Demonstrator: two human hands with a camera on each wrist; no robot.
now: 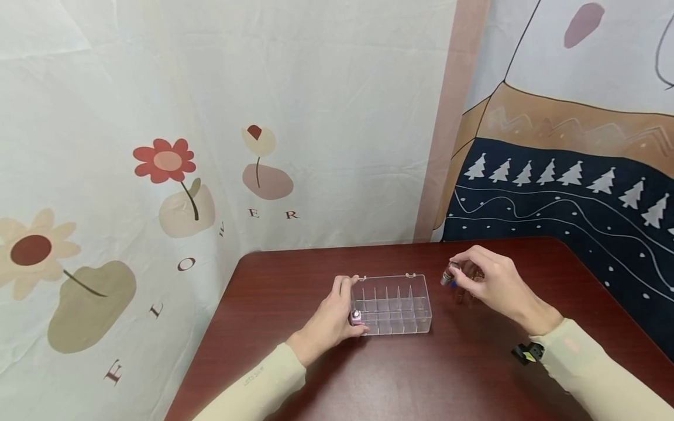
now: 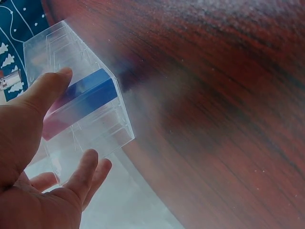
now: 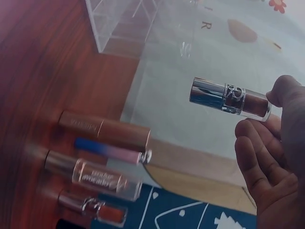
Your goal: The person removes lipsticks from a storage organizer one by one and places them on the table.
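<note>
My left hand (image 1: 327, 316) grips the left end of a clear plastic compartment box (image 1: 397, 326), thumb at the front and fingers round the back. A pink and blue tube (image 2: 90, 95) stands in the box's leftmost front compartment and shows through the wall in the left wrist view. To the right of the box, my right hand (image 1: 492, 282) pinches a small lip gloss tube (image 3: 231, 99) by its clear end. Its shiny silver cap points away from the fingers. The other compartments hold nothing that shows.
Several more cosmetic tubes stand on the table under my right hand: a brown tube (image 3: 105, 129), a blue and pink tube (image 3: 112, 150), a clear lip gloss (image 3: 100, 176) and a smaller gloss (image 3: 93, 208). A printed cloth (image 1: 342, 117) hangs behind the dark red table (image 1: 400, 380).
</note>
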